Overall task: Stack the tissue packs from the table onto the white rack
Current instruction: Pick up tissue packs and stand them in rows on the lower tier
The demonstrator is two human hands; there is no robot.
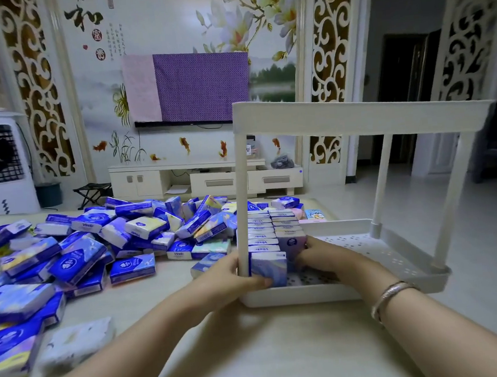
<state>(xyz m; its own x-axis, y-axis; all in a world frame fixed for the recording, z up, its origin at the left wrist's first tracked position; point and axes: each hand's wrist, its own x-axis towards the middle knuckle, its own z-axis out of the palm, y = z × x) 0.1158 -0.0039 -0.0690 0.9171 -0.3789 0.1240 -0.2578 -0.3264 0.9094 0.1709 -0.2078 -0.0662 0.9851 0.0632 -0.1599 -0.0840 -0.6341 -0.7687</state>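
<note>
— So where do the tissue packs lie?
— Mostly heaped in a loose pile point(96, 246) of glossy blue and white plastic-wrapped blocks, left of centre on the smooth pale table point(255, 353). Two neat rows point(271, 228) stand on edge in the lower tray of the white rack point(355, 118), at centre frame.
— And the rack?
— Matte white plastic, round posts, a perforated bottom tray and a flat-rimmed upper shelf.
— The hands?
— The left hand point(234, 275) grasps a rectangular pack point(269, 267) at the near end of the left row, beside the front post. The right hand point(322, 257) curls around a lilac pack point(291, 243) ending the right row; a metal bracelet point(391, 294) circles its wrist.
</note>
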